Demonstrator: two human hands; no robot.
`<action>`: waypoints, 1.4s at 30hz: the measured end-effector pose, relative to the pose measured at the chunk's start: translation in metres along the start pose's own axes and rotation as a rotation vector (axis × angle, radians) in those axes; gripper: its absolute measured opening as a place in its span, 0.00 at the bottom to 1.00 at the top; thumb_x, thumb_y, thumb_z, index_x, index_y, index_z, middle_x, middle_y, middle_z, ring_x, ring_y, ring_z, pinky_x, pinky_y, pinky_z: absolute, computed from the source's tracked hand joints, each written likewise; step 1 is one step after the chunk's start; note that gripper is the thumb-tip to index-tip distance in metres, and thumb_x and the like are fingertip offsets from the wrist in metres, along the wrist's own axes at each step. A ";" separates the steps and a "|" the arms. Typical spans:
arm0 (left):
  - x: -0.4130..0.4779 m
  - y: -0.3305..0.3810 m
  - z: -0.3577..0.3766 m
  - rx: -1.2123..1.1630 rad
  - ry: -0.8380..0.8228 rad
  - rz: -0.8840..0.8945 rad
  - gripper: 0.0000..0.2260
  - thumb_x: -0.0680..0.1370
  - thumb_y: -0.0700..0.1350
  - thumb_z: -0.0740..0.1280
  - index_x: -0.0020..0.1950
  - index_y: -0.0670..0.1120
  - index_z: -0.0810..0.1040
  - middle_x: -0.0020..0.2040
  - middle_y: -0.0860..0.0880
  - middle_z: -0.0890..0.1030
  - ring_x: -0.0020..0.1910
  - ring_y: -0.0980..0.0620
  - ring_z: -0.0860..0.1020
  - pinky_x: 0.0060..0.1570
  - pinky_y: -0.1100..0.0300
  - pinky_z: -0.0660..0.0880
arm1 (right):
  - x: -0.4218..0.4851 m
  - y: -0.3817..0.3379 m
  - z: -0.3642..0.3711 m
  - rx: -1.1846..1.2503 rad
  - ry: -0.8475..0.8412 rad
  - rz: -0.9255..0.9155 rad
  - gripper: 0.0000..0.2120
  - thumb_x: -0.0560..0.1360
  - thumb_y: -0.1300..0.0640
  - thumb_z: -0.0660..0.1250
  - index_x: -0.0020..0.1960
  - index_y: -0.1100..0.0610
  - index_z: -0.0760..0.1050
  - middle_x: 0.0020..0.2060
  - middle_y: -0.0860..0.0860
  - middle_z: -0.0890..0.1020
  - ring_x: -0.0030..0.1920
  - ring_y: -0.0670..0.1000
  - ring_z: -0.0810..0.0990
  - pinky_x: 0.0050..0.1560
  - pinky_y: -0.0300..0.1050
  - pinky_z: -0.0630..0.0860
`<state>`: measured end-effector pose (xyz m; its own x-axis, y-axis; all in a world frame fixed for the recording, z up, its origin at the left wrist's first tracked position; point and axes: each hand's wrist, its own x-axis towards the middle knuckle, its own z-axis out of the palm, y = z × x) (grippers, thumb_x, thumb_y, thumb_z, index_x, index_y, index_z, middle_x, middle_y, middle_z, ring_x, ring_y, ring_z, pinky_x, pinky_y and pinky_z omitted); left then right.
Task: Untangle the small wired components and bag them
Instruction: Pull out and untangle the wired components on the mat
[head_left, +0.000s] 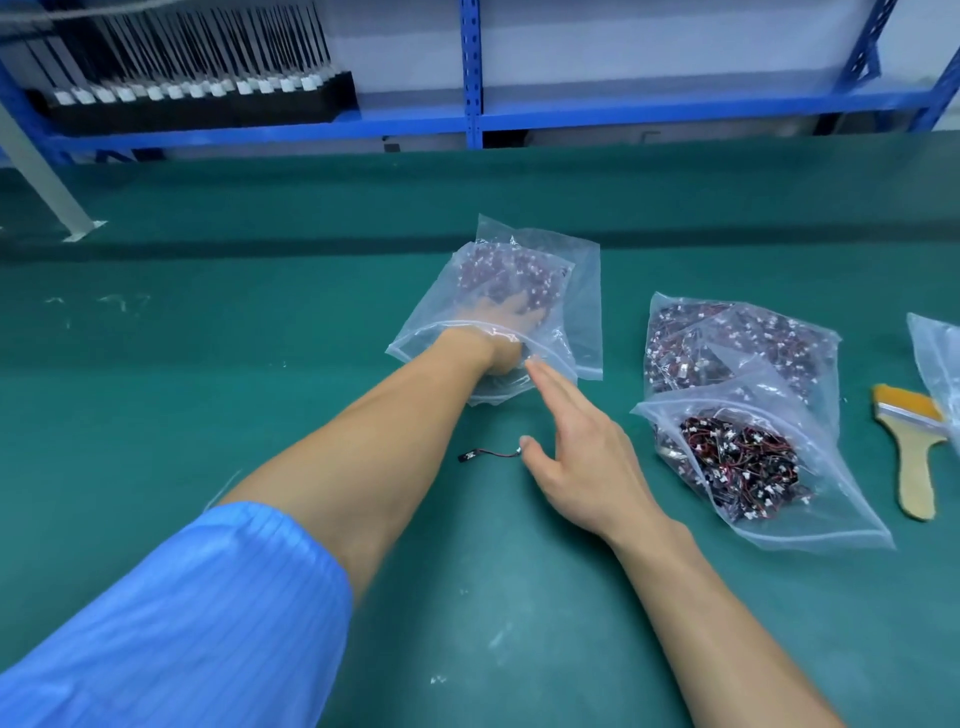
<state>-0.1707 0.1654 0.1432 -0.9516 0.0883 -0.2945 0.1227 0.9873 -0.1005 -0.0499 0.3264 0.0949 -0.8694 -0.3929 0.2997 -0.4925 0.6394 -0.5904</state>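
A clear zip bag (576, 291) lies on the green mat with small red-and-black wired components (498, 270) at its far end. My left hand (506, 319) is deep inside this bag, seen only through the plastic, so its fingers are unclear. My right hand (576, 441) hovers just in front of the bag's mouth, fingers straight, holding nothing. One loose wired component (491, 453) lies on the mat beside my right thumb. Two more bags of tangled components sit to the right, one open (737, 457) and one behind it (737, 338).
A wooden brush (914, 457) with yellow bristles lies at the right, beside another plastic bag (935, 358) at the frame edge. A blue metal shelf (472, 119) runs along the back, holding a black tray of white connectors (197, 91).
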 end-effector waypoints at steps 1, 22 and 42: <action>-0.002 0.001 -0.004 -0.001 0.011 0.020 0.21 0.80 0.46 0.60 0.73 0.55 0.67 0.72 0.51 0.70 0.63 0.42 0.74 0.63 0.47 0.72 | 0.000 0.001 0.000 0.000 0.006 0.006 0.36 0.76 0.53 0.66 0.80 0.45 0.56 0.79 0.38 0.60 0.66 0.45 0.74 0.62 0.45 0.72; -0.029 0.013 -0.012 -0.069 0.293 0.002 0.07 0.80 0.43 0.61 0.44 0.49 0.76 0.40 0.51 0.78 0.39 0.46 0.76 0.39 0.57 0.69 | -0.001 0.001 -0.001 -0.010 -0.009 0.025 0.35 0.76 0.52 0.66 0.80 0.45 0.57 0.79 0.38 0.60 0.66 0.50 0.75 0.64 0.50 0.73; -0.119 -0.021 0.040 -0.483 1.050 0.231 0.05 0.75 0.37 0.73 0.48 0.44 0.87 0.43 0.48 0.85 0.36 0.47 0.82 0.38 0.52 0.80 | 0.000 0.006 0.002 0.008 0.030 0.058 0.33 0.76 0.51 0.68 0.78 0.46 0.60 0.77 0.40 0.63 0.54 0.55 0.79 0.60 0.47 0.71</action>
<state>-0.0487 0.1284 0.1425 -0.7141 0.1144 0.6907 0.4178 0.8613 0.2893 -0.0524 0.3288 0.0899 -0.8972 -0.3355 0.2870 -0.4412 0.6554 -0.6130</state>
